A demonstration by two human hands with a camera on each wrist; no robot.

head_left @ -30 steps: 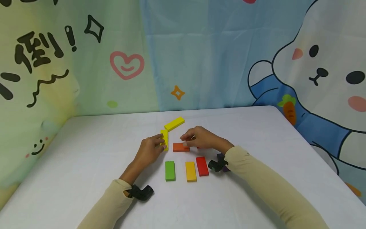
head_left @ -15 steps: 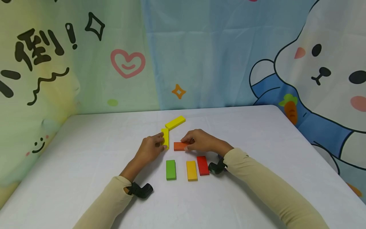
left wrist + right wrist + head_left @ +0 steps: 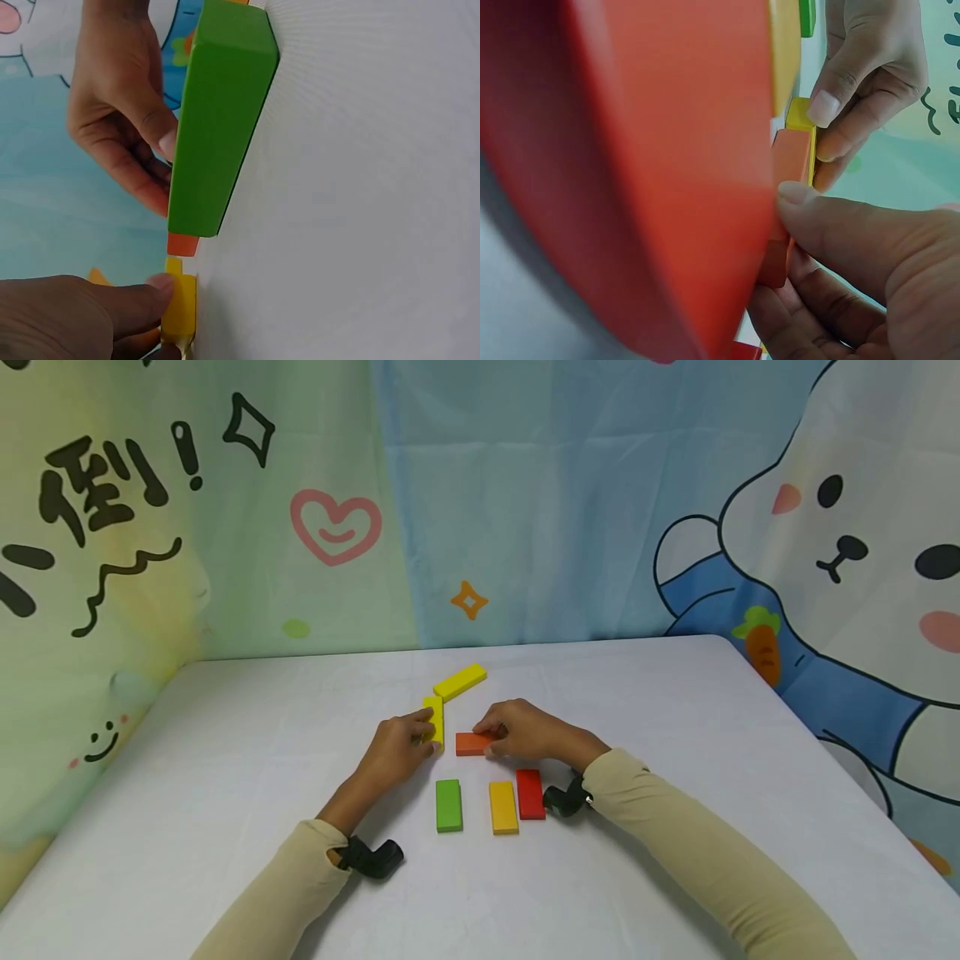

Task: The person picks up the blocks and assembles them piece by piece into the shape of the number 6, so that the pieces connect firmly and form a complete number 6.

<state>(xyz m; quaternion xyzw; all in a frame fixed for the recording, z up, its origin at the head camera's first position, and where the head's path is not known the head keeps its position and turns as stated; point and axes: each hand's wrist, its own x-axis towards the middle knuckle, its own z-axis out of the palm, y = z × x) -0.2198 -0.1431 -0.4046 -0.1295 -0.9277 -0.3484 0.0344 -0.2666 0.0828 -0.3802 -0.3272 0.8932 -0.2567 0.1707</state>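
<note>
My left hand (image 3: 396, 749) holds an upright-pointing yellow block (image 3: 436, 724) at its left side, thumb low and fingers higher up. In the left wrist view the thumb presses that yellow block (image 3: 180, 309). Just to the right, my right hand (image 3: 534, 729) pinches an orange block (image 3: 470, 744) by its right end, the block lying crosswise. The right wrist view shows my right thumb on the near face of the orange block (image 3: 792, 159), fingers on the other side. A second yellow block (image 3: 461, 682) lies slanted, its lower end at the top of the held yellow one.
Nearer me lie a green block (image 3: 448, 806), an amber block (image 3: 503, 807) and a red block (image 3: 531, 794). The red one sits beside the black right wrist camera (image 3: 566, 799). A white cloth covers the table (image 3: 285, 735); a printed curtain (image 3: 525, 527) hangs behind.
My right fingers have come down and closed on the orange block. The red block has turned slightly straighter beside the right wrist camera. The left hand stays on the yellow block.
</note>
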